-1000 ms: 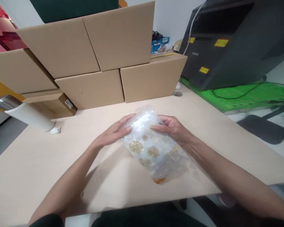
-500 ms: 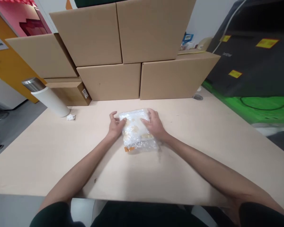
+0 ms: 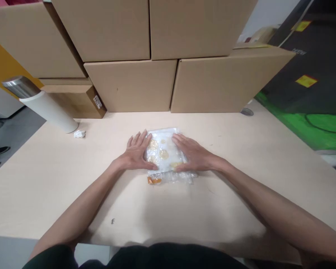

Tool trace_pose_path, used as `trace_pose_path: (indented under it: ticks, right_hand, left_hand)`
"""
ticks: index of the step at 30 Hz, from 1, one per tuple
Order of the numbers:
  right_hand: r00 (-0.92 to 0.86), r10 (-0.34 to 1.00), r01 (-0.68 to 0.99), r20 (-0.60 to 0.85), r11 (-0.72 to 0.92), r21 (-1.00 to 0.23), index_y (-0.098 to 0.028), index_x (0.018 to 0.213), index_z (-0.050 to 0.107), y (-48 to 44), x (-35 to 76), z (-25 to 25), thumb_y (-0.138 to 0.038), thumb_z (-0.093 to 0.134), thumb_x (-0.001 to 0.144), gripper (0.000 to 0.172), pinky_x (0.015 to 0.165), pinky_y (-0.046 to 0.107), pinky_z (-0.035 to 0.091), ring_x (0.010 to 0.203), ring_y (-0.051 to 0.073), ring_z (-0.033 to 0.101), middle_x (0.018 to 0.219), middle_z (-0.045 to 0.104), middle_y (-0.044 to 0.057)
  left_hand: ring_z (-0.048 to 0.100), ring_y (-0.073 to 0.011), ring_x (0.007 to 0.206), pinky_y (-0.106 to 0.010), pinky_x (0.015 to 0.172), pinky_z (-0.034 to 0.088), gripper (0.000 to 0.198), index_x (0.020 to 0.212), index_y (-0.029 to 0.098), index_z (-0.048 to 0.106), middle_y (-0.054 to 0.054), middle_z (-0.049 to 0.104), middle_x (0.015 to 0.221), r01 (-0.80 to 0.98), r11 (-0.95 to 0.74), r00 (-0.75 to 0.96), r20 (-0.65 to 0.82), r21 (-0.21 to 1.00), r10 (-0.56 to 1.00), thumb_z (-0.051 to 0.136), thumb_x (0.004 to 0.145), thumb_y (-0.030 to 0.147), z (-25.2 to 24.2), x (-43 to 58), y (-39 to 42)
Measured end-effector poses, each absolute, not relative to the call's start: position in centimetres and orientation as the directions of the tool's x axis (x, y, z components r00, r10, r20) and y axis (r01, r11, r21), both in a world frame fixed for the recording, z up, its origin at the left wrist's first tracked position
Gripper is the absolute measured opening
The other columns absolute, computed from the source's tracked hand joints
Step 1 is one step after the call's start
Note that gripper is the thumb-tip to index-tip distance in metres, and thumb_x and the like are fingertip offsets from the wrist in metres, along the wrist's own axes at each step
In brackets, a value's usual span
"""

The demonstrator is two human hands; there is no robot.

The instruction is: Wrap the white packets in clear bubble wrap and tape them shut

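Note:
A flat package in clear bubble wrap [image 3: 164, 154] lies on the table in front of me, white inside with yellowish round spots. A strip of orange tape shows at its lower left corner. My left hand [image 3: 137, 152] rests along its left side, fingers spread and thumb on the near part of the wrap. On the opposite side, my right hand [image 3: 194, 153] lies with outstretched fingers over the right edge, its thumb also touching the near part. Neither hand is wrapped round the package. Loose wrap sticks out at the near edge.
Stacked cardboard boxes [image 3: 131, 87] wall off the back of the pale table [image 3: 123, 216]. At the left stand a white bottle with a metal cap [image 3: 49, 110] and a smaller box [image 3: 72, 102], near a crumpled white scrap [image 3: 79, 133]. A dark machine [image 3: 310, 67] stands at right.
My view has tilted down and closer. Both hands have flattened and spread on the package's sides, thumbs shifting toward its near edge. The package lies flat on the table.

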State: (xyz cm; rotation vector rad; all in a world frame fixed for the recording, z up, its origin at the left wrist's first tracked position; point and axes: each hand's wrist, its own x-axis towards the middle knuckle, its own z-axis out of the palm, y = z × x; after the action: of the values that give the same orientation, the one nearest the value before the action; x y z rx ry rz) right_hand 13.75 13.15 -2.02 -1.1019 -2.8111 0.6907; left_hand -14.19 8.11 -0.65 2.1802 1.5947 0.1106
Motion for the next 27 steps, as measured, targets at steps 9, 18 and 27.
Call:
trace_pose_path:
  ticks: [9, 18, 27]
  right_hand:
    - [-0.735, 0.668, 0.664, -0.111, 0.678, -0.315, -0.022, 0.161, 0.000, 12.5, 13.7, -3.1, -0.073, 0.061, 0.078, 0.114, 0.121, 0.058, 0.018, 0.153, 0.037, 0.008, 0.167, 0.009, 0.015]
    - [-0.720, 0.691, 0.676, -0.070, 0.674, -0.297, -0.022, 0.161, 0.007, 12.3, 13.5, -4.1, -0.072, 0.061, 0.077, 0.112, 0.121, 0.056, 0.021, 0.153, 0.035, 0.011, 0.167, 0.014, 0.015]
    - [-0.736, 0.671, 0.657, -0.088, 0.675, -0.336, -0.017, 0.160, 0.019, 12.9, 13.2, -2.9, -0.078, 0.060, 0.073, 0.114, 0.120, 0.057, 0.022, 0.152, 0.038, 0.014, 0.165, 0.018, 0.018]
  left_hand:
    - [-0.008, -0.0400, 0.152, -0.059, 0.121, -0.004, 0.133, 0.160, 0.019, 0.008, -0.016, -0.007, 0.166, 0.906, -0.258, 0.325, -0.160, 0.335, 0.932, 0.067, 0.060, 0.082, -1.0, -13.7, 7.7]
    - [-0.007, -0.0326, 0.154, -0.056, 0.122, -0.003, 0.121, 0.160, 0.014, 0.009, -0.016, -0.003, 0.166, 0.897, -0.300, 0.379, -0.216, 0.324, 0.900, 0.067, 0.069, 0.070, 0.3, -12.9, 6.6]
    - [-0.006, -0.0354, 0.153, -0.058, 0.122, -0.005, 0.124, 0.159, 0.016, 0.014, -0.017, 0.002, 0.167, 0.901, -0.278, 0.357, -0.205, 0.332, 0.911, 0.060, 0.066, 0.084, 0.7, -12.7, 6.7]
